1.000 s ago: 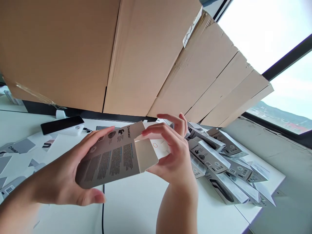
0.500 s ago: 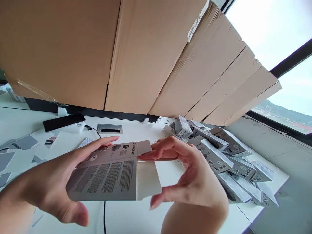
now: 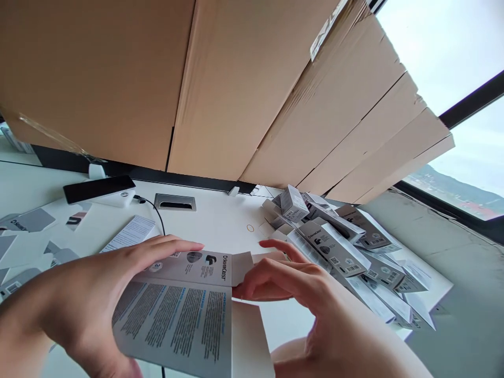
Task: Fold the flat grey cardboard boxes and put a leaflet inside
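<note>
A printed grey cardboard box [image 3: 177, 320] is held in front of me, its end flaps [image 3: 252, 336] standing out on the right side. My left hand [image 3: 90, 299] wraps around its left end, fingers along the far edge and thumb low on the near side. At the open end is my right hand [image 3: 295, 294]. Its bent fingertips press at the opening between the flaps, and its thumb lies by the lower flap's edge. The inside of the box is hidden from me.
Several similar boxes [image 3: 334, 247] are piled at the right. Flat printed cardboard pieces [image 3: 31, 223] lie at the left, near a black phone [image 3: 98, 189] on a white block. A thin ring [image 3: 250, 228] lies on the white table. Tall cardboard panels [image 3: 220, 94] stand behind.
The box has come lower and tilted, so more of its printed side shows. My right hand has shifted down with it, fingers still at the open end.
</note>
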A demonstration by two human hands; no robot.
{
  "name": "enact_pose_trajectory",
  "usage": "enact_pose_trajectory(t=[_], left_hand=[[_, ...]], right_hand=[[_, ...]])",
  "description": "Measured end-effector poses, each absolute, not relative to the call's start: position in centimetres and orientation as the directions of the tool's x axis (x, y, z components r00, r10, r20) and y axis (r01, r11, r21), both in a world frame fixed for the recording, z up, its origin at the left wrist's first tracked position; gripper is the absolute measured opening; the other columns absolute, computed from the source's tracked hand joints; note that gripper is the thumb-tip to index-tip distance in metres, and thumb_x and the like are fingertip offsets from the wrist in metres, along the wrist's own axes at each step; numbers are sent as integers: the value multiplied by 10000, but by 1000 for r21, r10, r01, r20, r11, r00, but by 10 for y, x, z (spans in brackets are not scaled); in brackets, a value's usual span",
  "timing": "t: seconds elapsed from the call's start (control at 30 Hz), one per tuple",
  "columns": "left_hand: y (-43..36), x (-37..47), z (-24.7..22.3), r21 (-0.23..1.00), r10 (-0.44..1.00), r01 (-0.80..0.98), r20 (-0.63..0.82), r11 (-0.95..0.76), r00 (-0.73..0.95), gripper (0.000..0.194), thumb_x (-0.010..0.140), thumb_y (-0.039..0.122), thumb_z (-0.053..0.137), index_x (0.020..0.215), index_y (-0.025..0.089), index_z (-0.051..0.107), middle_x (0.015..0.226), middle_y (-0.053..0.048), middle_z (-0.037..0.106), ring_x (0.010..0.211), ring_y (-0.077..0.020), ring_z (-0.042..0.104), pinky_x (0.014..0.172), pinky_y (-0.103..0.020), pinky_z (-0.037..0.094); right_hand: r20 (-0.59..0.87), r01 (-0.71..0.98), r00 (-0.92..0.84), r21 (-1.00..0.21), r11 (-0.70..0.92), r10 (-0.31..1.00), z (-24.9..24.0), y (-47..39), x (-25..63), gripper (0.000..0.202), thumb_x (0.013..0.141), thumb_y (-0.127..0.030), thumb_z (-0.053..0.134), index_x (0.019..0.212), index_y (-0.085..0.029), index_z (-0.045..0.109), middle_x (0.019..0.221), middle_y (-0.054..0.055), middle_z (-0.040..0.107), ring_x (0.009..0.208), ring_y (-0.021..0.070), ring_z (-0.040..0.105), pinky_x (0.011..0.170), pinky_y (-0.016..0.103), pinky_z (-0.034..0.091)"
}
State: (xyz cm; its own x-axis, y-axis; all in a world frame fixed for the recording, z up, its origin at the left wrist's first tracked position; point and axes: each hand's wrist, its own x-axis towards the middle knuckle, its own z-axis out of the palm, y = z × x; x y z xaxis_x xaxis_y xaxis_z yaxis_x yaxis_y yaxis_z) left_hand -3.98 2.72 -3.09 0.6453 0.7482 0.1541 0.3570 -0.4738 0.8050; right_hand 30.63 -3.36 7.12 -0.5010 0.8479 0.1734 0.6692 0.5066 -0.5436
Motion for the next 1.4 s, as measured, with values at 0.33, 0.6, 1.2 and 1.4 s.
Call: enact_pose_trajectory(t=[0.33, 0.6, 1.2, 1.4], left_hand=[[35, -5, -26, 950, 548, 167, 5, -263, 836, 1728, 425, 602, 1205, 1916, 360, 365, 1939, -127, 480, 1731, -555, 513, 1417, -555, 489], [28, 1, -17, 916, 633, 377, -212, -137, 745, 1668, 340, 404, 1140, 1870, 409, 477, 1877, -74, 581, 1607, -539, 666, 1300, -559, 618], [42, -10, -26, 945, 958, -174, 260, -279, -125, 712, 585, 399, 1206, 1205, 300, 871, 1142, -69, 917, 976, -350, 900, 714, -352, 755], [52, 5, -23, 891, 910, -339, 164, -302, -380, 682, 605, 473, 1224, 1173, 288, 895, 1261, -78, 929, 1212, -392, 890, 916, -440, 800]], right_hand=[[361, 587, -582, -434, 683, 729, 74, -20, 299, 196, 1163, -155, 748, 1073, -324, 791, 1020, -112, 930, 858, 150, 876, 1212, 461, 532], [196, 631, -567, -521, 575, 800, 67, -28, 301, 266, 1061, -99, 822, 1076, -357, 887, 1014, -94, 943, 945, 199, 815, 923, 379, 635], [780, 510, -149, -466, 723, 608, 64, -19, 315, 514, 1006, -294, 954, 1453, -526, 851, 1301, 62, 840, 1343, 415, 785, 1140, 649, 694], [451, 567, -463, -512, 646, 763, 45, 20, 283, 561, 990, -432, 1017, 1499, -377, 789, 1290, 50, 908, 1154, 325, 887, 984, 499, 780]])
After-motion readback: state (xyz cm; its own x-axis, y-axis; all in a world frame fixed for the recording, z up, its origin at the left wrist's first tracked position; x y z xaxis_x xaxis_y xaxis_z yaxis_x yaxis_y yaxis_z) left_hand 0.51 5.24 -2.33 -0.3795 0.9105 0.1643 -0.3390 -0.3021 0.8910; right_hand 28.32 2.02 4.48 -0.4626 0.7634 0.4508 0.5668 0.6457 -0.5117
